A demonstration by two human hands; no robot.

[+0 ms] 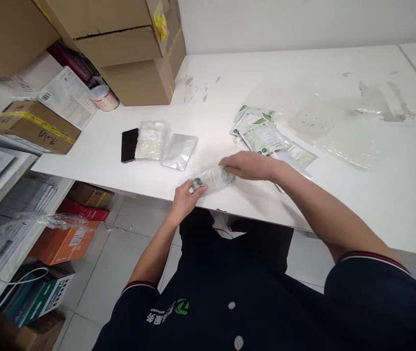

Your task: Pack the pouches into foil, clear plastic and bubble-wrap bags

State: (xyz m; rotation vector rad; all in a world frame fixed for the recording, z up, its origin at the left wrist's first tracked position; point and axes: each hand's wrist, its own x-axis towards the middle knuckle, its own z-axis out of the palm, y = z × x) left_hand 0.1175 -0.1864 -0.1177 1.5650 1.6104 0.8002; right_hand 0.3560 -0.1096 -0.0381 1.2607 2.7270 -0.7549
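Over the front edge of the white table, a green-and-white printed pouch in clear plastic wrap is held between both hands. My left hand grips its left end, with the thumb on top. At the right end, my right hand has its fingers closed on the wrap. Just behind the right hand lie several green-and-white pouches. A clear packet with a pale label rests beside them. Left of the hands are a silver foil pouch, a clear bag of pale contents and a black phone.
Large cardboard boxes stand at the back left, near a round tin and a taped brown box. Clear plastic bags spread over the table's right side. Shelves with an orange box are at lower left.
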